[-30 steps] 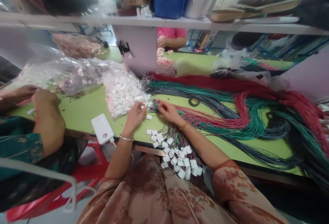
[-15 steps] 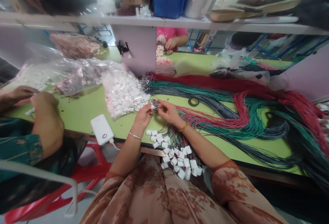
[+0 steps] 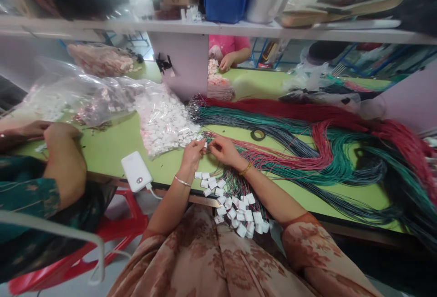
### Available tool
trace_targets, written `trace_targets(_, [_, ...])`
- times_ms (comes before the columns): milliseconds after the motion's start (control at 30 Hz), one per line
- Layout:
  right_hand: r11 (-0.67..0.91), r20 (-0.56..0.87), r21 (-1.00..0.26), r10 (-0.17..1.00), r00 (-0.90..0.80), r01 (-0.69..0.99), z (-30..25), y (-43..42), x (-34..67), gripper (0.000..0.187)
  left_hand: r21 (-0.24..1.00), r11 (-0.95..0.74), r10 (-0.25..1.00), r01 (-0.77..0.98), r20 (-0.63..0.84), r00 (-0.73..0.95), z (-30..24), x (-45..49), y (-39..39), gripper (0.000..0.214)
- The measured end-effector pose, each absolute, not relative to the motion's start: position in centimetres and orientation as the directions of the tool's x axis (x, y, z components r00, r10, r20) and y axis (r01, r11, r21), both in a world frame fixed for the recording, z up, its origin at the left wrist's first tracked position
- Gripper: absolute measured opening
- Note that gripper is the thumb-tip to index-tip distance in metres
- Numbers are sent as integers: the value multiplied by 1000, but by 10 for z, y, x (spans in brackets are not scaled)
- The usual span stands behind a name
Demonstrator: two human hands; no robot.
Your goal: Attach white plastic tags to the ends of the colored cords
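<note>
My left hand [image 3: 193,155] is closed in a pinch on a small white plastic connector [image 3: 205,144] above the green table. Close to its right, my right hand [image 3: 226,151] has thumb and finger pinched together; what lies between them is too small to make out. Thin red, green and dark wires [image 3: 266,157] run from beside the fingers to the right. Below my hands, finished-looking white connectors on wires [image 3: 241,215] hang in a cluster over the table edge. A clear bag of white connectors [image 3: 167,122] lies open just left of my left hand.
A white power bank [image 3: 136,171] with a cable lies near the front edge. A roll of dark tape [image 3: 257,134] sits behind my right hand. Long wire bundles [image 3: 290,110] stretch rightward. A co-worker's arm [image 3: 64,165] is at left, beside a red stool [image 3: 131,213]. A shelf [image 3: 136,26] crosses above.
My left hand has shifted slightly right and down, and its fingertips now meet the connector closer to my right hand. The right hand has hardly moved.
</note>
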State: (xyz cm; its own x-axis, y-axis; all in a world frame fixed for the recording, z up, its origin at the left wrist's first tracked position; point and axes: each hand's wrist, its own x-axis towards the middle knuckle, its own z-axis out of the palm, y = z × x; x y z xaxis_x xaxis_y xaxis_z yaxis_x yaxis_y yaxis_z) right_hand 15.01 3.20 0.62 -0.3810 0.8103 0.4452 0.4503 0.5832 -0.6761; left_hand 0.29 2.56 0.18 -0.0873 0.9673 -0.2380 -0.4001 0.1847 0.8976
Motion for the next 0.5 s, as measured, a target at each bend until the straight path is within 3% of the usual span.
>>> trace_targets(167, [514,377,-696,856,-354,502,2,32,150,12,938,182,969,-294,-222,-109,-3,4,26,46])
trace_targets(300, [435,245,-729,887,-392,528,2,49,163,21,973,194,969,-127,-210,-130,-10,-5,29,40])
trace_targets(433, [337,130,-489,940,-315,804,2,63,179,16,988,101,974,115,-75,-213,-12,-17,33,29])
trace_targets(500, [322,107,-399,946,-305,859,1,65,182,15,989,79,975,123,-51,-218,-11,-18,33,27])
